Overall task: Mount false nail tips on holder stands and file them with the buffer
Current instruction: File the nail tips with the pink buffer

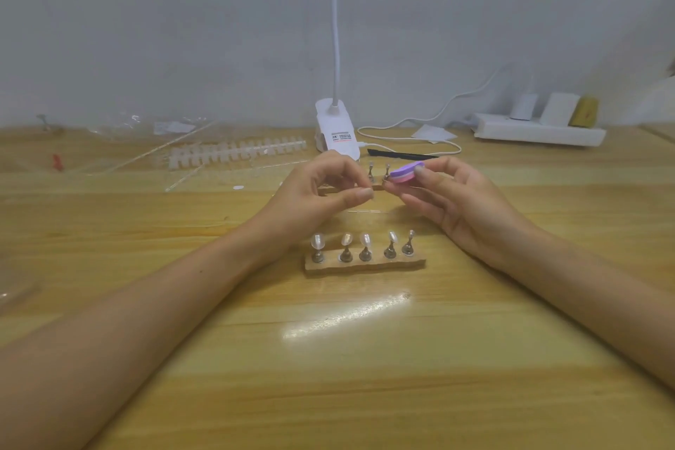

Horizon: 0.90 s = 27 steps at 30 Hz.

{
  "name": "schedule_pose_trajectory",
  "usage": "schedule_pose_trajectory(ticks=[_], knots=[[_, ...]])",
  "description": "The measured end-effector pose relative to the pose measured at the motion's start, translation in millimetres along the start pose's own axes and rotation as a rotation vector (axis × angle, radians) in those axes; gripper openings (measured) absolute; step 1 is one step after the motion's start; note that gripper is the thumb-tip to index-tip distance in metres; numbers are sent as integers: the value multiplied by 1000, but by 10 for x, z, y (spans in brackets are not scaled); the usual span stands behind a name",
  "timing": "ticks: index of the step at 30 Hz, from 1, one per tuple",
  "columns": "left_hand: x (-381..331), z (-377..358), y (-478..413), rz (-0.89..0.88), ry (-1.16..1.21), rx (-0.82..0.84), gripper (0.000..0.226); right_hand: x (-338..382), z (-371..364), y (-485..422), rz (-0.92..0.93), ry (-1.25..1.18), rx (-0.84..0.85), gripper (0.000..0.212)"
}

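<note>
My right hand (pixel 449 201) pinches a small purple and pink buffer (pixel 404 173) between thumb and fingers, raised above the table. Beside it my left hand (pixel 321 194) pinches something tiny at its fingertips near the buffer; it looks like a clear nail tip, too small to be sure. In front of my hands a wooden base (pixel 365 264) carries a row of metal holder stands; several bear clear nail tips (pixel 317 242), and the rightmost stand (pixel 409 245) looks bare. A second base with bare stands (pixel 372 172) sits behind my hands, partly hidden.
A strip of clear nail tips (pixel 233 153) and plastic packaging (pixel 146 135) lie at the back left. A white clip lamp (pixel 334 131) stands at the back centre, its cable and a black tool (pixel 398 154) beside it. A white power strip (pixel 537 131) sits at the back right.
</note>
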<state>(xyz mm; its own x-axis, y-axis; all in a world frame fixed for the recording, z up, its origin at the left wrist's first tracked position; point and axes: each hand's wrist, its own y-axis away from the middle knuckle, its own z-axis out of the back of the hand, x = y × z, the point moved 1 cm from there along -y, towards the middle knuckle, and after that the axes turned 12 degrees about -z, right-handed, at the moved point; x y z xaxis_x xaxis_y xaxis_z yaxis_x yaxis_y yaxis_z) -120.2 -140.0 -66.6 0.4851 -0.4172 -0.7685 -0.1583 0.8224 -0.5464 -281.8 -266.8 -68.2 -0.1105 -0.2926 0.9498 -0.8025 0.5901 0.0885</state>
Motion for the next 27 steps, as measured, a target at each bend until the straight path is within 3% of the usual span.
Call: schedule_pose_trajectory(ticks=[2, 4, 9, 14, 16, 19, 21, 27], knots=[[4, 14, -6, 26, -27, -24, 9, 15, 10, 16, 9, -19, -5, 35], [2, 14, -2, 52, -30, -11, 9, 41, 34, 29, 35, 79, -28, 34], [-6, 20, 7, 69, -11, -5, 9, 140, 263, 26, 104, 589, -249, 17], [-25, 15, 4, 77, 18, -19, 9, 166, 359, 46, 112, 987, -286, 23], [-31, 18, 8, 80, 34, -23, 8, 155, 288, 87, 213, 1190, -312, 32], [-44, 14, 14, 77, 55, -19, 8, 185, 70, 188, 472, 1085, -140, 32], [-60, 6, 15, 66, 73, -15, 10, 189, -89, 249, 525, 1030, -31, 29], [-176, -8, 9, 67, 139, -27, 3, 191, -280, 312, 755, 1125, -146, 19]])
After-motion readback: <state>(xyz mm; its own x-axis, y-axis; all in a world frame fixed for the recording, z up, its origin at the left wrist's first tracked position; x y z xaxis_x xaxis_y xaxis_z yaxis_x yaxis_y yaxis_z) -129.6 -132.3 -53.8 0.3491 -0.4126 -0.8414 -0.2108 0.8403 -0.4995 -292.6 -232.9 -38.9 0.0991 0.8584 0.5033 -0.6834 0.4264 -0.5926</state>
